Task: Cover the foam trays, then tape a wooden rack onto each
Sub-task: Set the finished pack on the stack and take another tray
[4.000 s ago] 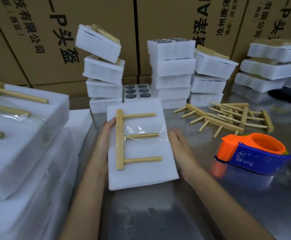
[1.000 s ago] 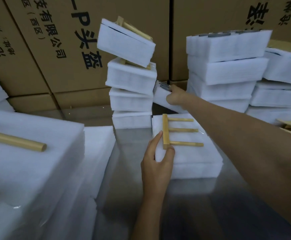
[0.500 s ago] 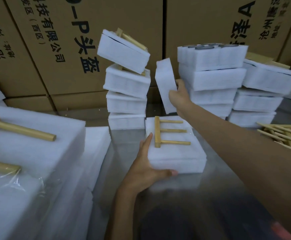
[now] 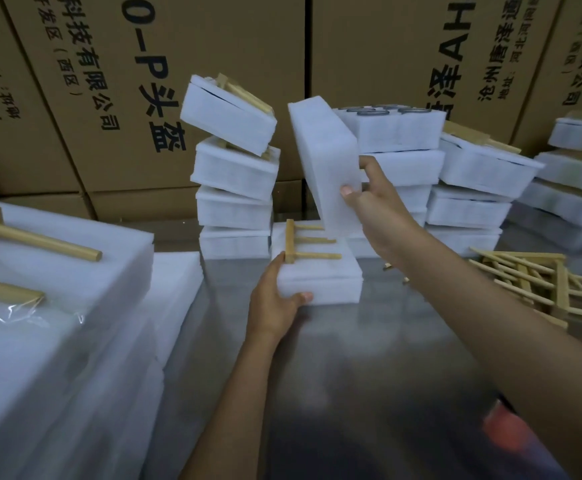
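The person's left hand (image 4: 277, 297) grips the near left corner of a covered foam tray (image 4: 320, 280) that lies on the shiny metal table (image 4: 369, 358), the thumb curled on its front side and the fingers along the left side. On top of this tray a wooden rack (image 4: 305, 245) lies flat, with its three pegs pointing to the right. The right hand (image 4: 374, 202) holds another foam tray (image 4: 324, 161) in the air, standing almost on its edge above the back of the first one; the thumb presses the near face and the fingers go around the right side. Behind them white foam trays stand in a leaning stack (image 4: 235, 181) before the cardboard boxes (image 4: 109, 81). More loose racks (image 4: 542, 282) lie in a heap on the right.
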The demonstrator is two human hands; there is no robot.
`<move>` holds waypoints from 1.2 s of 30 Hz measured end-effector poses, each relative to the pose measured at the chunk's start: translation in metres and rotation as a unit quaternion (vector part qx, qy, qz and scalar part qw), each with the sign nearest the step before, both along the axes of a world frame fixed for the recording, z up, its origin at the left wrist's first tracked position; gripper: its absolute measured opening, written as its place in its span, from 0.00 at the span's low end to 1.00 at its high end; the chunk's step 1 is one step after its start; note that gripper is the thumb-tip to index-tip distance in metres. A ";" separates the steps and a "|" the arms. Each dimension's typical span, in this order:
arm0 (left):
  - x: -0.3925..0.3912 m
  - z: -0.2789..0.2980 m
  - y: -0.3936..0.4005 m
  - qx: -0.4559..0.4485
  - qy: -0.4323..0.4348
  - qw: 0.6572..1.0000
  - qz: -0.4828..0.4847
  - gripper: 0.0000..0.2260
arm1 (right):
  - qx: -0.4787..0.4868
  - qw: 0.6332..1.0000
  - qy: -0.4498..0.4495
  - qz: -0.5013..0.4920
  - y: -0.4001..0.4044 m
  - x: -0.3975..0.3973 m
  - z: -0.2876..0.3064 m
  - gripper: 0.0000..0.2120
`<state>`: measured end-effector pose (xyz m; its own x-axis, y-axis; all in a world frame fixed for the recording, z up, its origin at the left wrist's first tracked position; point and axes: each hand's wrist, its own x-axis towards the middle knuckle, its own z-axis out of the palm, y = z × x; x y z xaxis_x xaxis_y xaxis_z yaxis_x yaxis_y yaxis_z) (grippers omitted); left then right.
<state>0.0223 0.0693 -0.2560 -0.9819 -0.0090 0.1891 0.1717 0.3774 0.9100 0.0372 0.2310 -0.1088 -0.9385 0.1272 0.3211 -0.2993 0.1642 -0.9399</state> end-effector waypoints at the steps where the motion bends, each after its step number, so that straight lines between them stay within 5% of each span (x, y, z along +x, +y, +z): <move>1: -0.007 0.001 0.001 -0.004 -0.002 1.000 -0.001 0.37 | 0.023 1.000 0.008 0.000 0.004 0.010 -0.001 0.16; 12: -0.039 0.011 0.003 -0.087 0.016 0.994 0.065 0.33 | 0.237 0.967 0.092 -0.013 0.026 0.079 -0.043 0.18; 17: -0.036 0.010 0.028 -0.167 0.045 0.979 0.105 0.17 | 0.303 0.943 0.107 -0.084 0.013 0.102 -0.092 0.21; 23: -0.040 0.027 0.037 0.189 -0.065 0.968 0.152 0.23 | 0.347 0.928 0.104 -0.090 0.023 0.122 -0.121 0.26; 30: -0.031 0.020 0.010 0.132 -0.057 0.986 0.082 0.15 | 0.430 0.894 0.073 -0.099 0.019 0.151 -0.127 0.34; 34: -0.021 0.006 -0.008 0.195 -0.076 0.972 0.104 0.03 | 0.466 0.873 0.093 -0.113 0.008 0.175 -0.127 0.35; 36: -0.009 0.008 -0.008 0.241 -0.099 0.962 0.083 0.05 | 0.474 0.868 0.085 -0.117 0.001 0.187 -0.128 0.34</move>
